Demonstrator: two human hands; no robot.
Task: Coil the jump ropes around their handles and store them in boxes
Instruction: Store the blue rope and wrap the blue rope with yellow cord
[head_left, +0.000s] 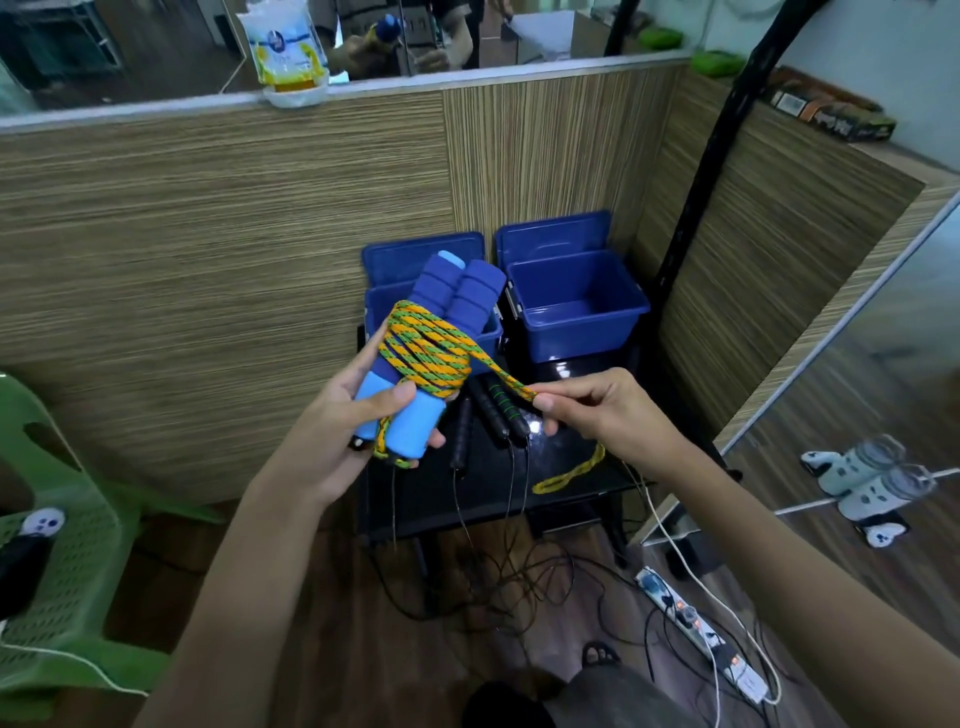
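My left hand (343, 415) grips two blue foam handles (441, 312) held side by side, tops tilted away from me. An orange-and-green braided rope (426, 353) is wound around them in several turns. My right hand (582, 410) pinches the rope's free stretch just right of the coil. A loose loop of the same rope (569, 475) lies on the black table (587, 467). Behind the handles stand two open blue boxes, the left box (488, 338) mostly hidden, the right box (576, 312) with nothing in it. Black-handled jump ropes (498, 410) lie on the table, their thin cords hanging to the floor.
A striped wooden partition (208, 260) rises behind the table. A green plastic chair (67, 545) stands at the left. A power strip (701, 634) with cables lies on the floor at the right, among tangled black cords (493, 582). A black pole (701, 208) rises right of the boxes.
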